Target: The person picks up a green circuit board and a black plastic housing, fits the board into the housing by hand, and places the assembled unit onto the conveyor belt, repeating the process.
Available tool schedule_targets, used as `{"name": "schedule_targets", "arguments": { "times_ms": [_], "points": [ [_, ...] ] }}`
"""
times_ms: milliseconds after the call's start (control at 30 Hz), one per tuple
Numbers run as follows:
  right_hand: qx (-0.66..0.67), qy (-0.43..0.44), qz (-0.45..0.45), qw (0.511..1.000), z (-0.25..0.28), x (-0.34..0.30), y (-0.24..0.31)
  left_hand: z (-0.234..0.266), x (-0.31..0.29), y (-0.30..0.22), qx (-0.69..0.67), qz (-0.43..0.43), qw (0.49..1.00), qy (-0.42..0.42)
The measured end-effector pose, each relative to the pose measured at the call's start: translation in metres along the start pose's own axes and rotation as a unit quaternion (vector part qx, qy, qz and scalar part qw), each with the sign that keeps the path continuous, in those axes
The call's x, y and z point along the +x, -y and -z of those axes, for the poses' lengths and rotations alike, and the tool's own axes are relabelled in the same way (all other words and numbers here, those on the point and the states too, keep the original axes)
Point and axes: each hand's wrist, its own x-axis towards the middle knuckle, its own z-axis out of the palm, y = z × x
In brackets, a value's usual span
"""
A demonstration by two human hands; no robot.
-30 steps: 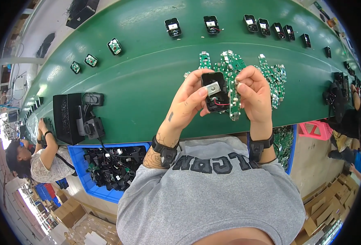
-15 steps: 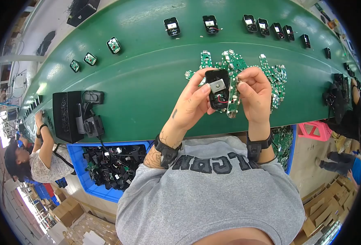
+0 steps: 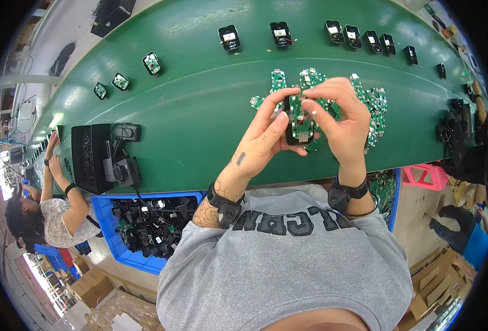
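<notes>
My left hand [image 3: 261, 135] is closed around a small black plastic housing [image 3: 295, 144], holding it above the green table. A green circuit board [image 3: 301, 126] lies lengthwise over the housing's open side and covers its inside. At the board's far end, the thumb and fingers of my right hand [image 3: 344, 118] are pinched on the board. A small white piece shows beside the right thumb; what it belongs to is unclear. Just beyond my hands lies a loose pile of green circuit boards [image 3: 375, 110], partly hidden by my right hand.
On the far strip of the green table [image 3: 200, 132] stand several open black housings [image 3: 281, 34] and some with boards [image 3: 152, 63]. A black box [image 3: 89, 160] stands left. Below the near edge are a blue bin [image 3: 136, 259] of black parts and a pink stool [image 3: 428, 177]. A co-worker [image 3: 62, 220] sits left.
The circuit board has moved from beside the housing to over its open side, hiding the metal plate and red wire. The housings on the far strip have shifted slightly left.
</notes>
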Motion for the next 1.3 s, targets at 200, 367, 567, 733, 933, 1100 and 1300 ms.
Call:
{"name": "schedule_targets", "arguments": {
  "times_ms": [200, 367, 567, 733, 933, 1100, 1300],
  "points": [
    [-0.035, -0.022, 0.018, 0.999, -0.010, -0.005, 0.001, -0.009, 0.002, 0.007, -0.070, -0.030, 0.997, -0.012],
    [-0.011, -0.057, -0.003, 0.998, -0.018, -0.012, 0.002, -0.012, 0.007, 0.010, 0.037, -0.049, 0.998, -0.013],
    [0.327, 0.104, -0.323, 0.882, 0.002, -0.014, -0.001, -0.015, 0.006, 0.002, 0.115, -0.062, 0.991, -0.027],
    [0.328, 0.034, -0.238, 0.914, -0.010, -0.018, -0.005, -0.012, 0.009, 0.008, 0.138, -0.040, 0.989, -0.048],
    [0.341, 0.086, -0.252, 0.902, -0.003, -0.018, -0.009, -0.016, 0.005, 0.002, 0.250, -0.028, 0.965, -0.068],
    [0.323, 0.072, -0.254, 0.909, -0.006, -0.019, -0.002, -0.019, 0.006, -0.006, 0.287, -0.017, 0.957, -0.042],
    [0.377, 0.072, -0.283, 0.879, -0.003, -0.016, 0.000, -0.023, 0.007, -0.004, 0.248, -0.052, 0.967, -0.028]
  ]
}}
